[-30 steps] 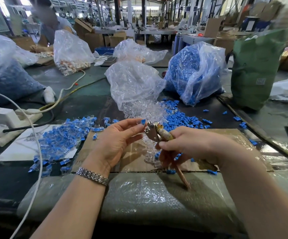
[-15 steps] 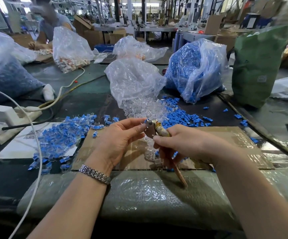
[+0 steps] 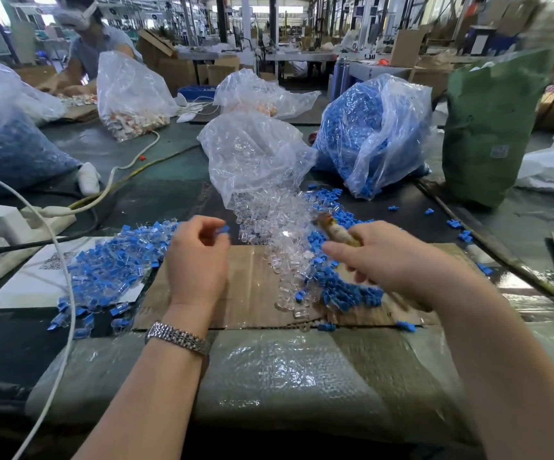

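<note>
My left hand (image 3: 199, 257) hovers over the left part of a cardboard sheet (image 3: 252, 293), back turned up, fingers curled around a small blue plastic piece (image 3: 223, 229). My right hand (image 3: 391, 260) grips a hand tool with a taped handle (image 3: 338, 232) above a heap of blue caps (image 3: 345, 290). A trail of clear plastic parts (image 3: 282, 234) spills from a clear bag (image 3: 255, 154) between the hands. A pile of joined blue-and-clear pieces (image 3: 109, 270) lies to the left on a white sheet (image 3: 26, 287).
A bag of blue caps (image 3: 371, 134) and a green sack (image 3: 488, 127) stand at the back right. A white power strip (image 3: 9, 234) with cables sits at the left. Another person (image 3: 96, 44) works at the far left behind more bags. Bubble wrap (image 3: 269, 376) covers the near table edge.
The hands have come apart: my left hand turned palm down and moved left with the blue piece, and my right hand moved right and lower with the tool.
</note>
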Motion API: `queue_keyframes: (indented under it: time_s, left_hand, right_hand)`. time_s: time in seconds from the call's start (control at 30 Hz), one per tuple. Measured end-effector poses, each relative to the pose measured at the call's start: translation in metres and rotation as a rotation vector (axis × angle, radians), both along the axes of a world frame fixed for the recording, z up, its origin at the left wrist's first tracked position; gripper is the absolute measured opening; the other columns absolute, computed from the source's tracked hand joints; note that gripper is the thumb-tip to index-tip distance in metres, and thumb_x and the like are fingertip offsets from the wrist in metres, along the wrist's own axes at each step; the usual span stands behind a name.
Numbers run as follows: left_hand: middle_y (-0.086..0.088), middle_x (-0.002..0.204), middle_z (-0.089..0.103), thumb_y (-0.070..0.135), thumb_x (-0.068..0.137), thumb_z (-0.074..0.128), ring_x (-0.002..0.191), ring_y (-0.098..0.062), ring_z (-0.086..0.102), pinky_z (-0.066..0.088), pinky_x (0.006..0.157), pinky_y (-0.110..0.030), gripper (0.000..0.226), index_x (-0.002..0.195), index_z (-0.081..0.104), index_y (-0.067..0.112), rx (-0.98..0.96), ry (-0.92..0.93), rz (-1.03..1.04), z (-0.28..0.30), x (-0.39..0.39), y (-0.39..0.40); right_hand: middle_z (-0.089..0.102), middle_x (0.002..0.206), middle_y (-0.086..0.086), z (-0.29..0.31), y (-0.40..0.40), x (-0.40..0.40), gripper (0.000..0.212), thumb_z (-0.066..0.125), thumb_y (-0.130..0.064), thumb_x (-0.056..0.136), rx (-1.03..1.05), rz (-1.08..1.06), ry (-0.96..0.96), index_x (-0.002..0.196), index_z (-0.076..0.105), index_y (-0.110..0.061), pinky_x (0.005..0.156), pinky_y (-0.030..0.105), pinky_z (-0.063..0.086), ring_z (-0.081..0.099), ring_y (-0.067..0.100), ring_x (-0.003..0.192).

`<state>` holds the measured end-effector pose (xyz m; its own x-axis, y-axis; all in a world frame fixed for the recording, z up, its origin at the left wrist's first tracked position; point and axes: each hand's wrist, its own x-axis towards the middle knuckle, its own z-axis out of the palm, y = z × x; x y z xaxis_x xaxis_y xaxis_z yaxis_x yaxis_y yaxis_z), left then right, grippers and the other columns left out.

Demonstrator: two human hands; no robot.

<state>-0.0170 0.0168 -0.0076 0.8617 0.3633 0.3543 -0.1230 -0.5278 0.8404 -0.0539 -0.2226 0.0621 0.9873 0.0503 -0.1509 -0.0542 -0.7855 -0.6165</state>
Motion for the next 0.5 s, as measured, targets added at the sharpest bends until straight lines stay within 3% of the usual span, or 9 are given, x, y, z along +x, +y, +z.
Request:
queue_keyframes:
  time_s: [0.07,0.1,0.17,0.2,0.27,0.37,0.5]
  left_hand:
    - [-0.006,0.113,0.055,0.008,0.087,0.066,0.109,-0.026,0.054,0.045,0.1,-0.044,0.024,0.108,0.07,0.02,0.236,0.002,0.217,0.001,-0.001,0.001]
    - [-0.008,0.114,0.053,0.007,0.085,0.065,0.111,-0.027,0.051,0.042,0.1,-0.042,0.026,0.108,0.069,0.019,0.28,-0.002,0.212,0.003,-0.002,-0.001]
    - [-0.003,0.107,0.059,0.004,0.086,0.065,0.1,-0.013,0.059,0.05,0.09,-0.031,0.022,0.101,0.07,0.019,0.234,-0.015,-0.004,0.007,-0.007,-0.007]
    - [0.0,0.1,0.063,0.003,0.088,0.065,0.086,0.0,0.061,0.052,0.076,-0.02,0.019,0.096,0.07,0.019,0.195,0.01,-0.155,0.009,-0.011,-0.011]
    - [0.006,0.087,0.068,0.005,0.09,0.068,0.066,0.01,0.06,0.047,0.058,-0.008,0.012,0.092,0.072,0.016,0.173,0.088,-0.389,0.009,-0.016,-0.018]
    - [0.009,0.08,0.07,0.012,0.088,0.074,0.066,0.007,0.06,0.044,0.06,-0.005,0.01,0.09,0.072,0.022,0.214,0.201,-0.555,0.006,-0.014,-0.019]
    - [0.008,0.082,0.07,0.012,0.088,0.076,0.068,0.01,0.06,0.047,0.064,-0.007,0.013,0.09,0.073,0.024,0.248,0.225,-0.618,-0.001,-0.012,-0.018]
  right_hand:
    - [0.059,0.071,0.006,-0.004,-0.019,0.007,0.041,0.063,-0.048,0.094,-0.228,-0.117,-0.096,0.073,0.052,-0.014,0.053,0.031,0.035,0.053,0.02,0.063]
    - [0.059,0.075,0.006,-0.008,-0.027,0.01,0.042,0.063,-0.048,0.094,-0.318,-0.167,-0.108,0.074,0.05,-0.014,0.053,0.032,0.032,0.052,0.02,0.065]
    - [0.062,0.096,0.012,-0.02,-0.04,0.015,0.043,0.06,-0.051,0.095,-0.464,-0.227,-0.082,0.08,0.047,-0.013,0.062,0.034,0.035,0.055,0.026,0.08]
    - [0.06,0.106,0.014,-0.025,-0.044,0.017,0.042,0.059,-0.053,0.095,-0.527,-0.245,-0.07,0.086,0.047,-0.013,0.068,0.035,0.037,0.056,0.029,0.089]
    - [0.057,0.117,0.016,-0.036,-0.048,0.021,0.042,0.057,-0.057,0.095,-0.612,-0.266,-0.076,0.101,0.053,-0.015,0.075,0.038,0.039,0.055,0.033,0.099]
    - [0.056,0.121,0.017,-0.047,-0.046,0.024,0.058,0.056,-0.062,0.093,-0.657,-0.286,-0.087,0.12,0.057,-0.011,0.08,0.04,0.043,0.057,0.034,0.107]
    - [0.056,0.126,0.016,-0.052,-0.042,0.026,0.064,0.052,-0.067,0.091,-0.69,-0.29,-0.092,0.123,0.058,-0.012,0.092,0.044,0.045,0.05,0.035,0.117]
